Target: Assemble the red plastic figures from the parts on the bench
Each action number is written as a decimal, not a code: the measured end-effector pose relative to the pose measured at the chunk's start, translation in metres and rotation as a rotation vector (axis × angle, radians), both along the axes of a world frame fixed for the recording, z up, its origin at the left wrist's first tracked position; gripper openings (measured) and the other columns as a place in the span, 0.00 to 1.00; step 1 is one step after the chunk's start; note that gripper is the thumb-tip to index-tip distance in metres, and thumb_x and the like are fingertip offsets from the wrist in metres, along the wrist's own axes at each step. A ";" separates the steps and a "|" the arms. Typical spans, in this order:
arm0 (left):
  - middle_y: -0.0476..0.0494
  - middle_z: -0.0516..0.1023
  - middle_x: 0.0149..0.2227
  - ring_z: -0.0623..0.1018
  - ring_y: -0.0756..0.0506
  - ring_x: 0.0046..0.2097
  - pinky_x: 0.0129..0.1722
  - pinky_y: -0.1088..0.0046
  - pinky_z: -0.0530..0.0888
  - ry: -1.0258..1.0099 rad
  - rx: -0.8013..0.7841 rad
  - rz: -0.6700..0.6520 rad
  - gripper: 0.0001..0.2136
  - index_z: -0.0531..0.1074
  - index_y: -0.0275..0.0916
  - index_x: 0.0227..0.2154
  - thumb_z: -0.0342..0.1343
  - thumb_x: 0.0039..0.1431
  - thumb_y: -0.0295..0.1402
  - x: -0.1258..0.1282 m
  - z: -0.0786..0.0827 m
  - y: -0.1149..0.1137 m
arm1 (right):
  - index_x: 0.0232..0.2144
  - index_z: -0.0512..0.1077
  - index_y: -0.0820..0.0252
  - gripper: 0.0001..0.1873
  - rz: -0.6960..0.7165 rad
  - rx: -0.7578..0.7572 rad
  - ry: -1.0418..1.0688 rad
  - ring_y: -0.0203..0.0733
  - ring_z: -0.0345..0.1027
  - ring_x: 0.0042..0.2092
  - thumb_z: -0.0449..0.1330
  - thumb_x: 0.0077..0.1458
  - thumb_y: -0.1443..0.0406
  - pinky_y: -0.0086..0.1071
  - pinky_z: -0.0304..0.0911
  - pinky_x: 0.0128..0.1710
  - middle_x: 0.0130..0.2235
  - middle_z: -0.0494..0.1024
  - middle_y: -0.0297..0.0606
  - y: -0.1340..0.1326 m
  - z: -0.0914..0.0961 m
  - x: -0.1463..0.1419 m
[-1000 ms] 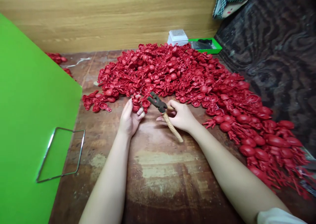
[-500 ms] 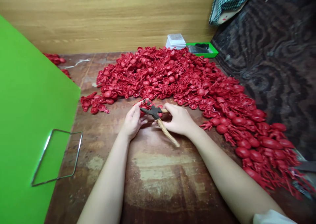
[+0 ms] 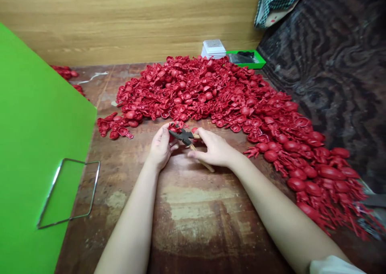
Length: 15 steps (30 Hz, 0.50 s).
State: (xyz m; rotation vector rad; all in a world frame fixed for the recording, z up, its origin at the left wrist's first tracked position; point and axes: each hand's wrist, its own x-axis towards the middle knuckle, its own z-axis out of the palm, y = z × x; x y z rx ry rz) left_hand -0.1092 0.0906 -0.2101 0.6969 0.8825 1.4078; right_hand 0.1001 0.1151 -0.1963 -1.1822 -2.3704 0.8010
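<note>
My right hand (image 3: 212, 147) is closed around a pair of pliers (image 3: 184, 136) with dark jaws and tan handles. One handle slants down below the palm. My left hand (image 3: 162, 147) pinches a small red plastic piece (image 3: 177, 126) at the jaws of the pliers; its full shape is hidden by fingers and tool. Just in front of both hands lies a large heap of red plastic parts (image 3: 193, 89), with rounded shells and thin limb-like bits.
A green panel (image 3: 45, 137) with a metal wire handle (image 3: 63, 193) stands at the left. White stacked boxes (image 3: 213, 49) and a green tray (image 3: 256, 59) sit behind the heap. The heap runs down the right side of the brown table (image 3: 187, 221). A checkered cloth (image 3: 277, 2) hangs at upper right.
The pliers' jaws have shifted slightly left, toward the red piece at my left hand. The right hand's thumb now lies across the lower handle, and the handles look closer together.
</note>
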 end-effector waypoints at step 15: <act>0.52 0.74 0.29 0.64 0.54 0.24 0.21 0.81 0.64 0.002 0.053 0.051 0.24 0.83 0.43 0.43 0.73 0.53 0.56 0.005 -0.001 0.001 | 0.49 0.69 0.63 0.15 -0.344 0.158 -0.312 0.65 0.73 0.49 0.57 0.65 0.59 0.49 0.64 0.46 0.47 0.81 0.56 -0.030 0.003 -0.043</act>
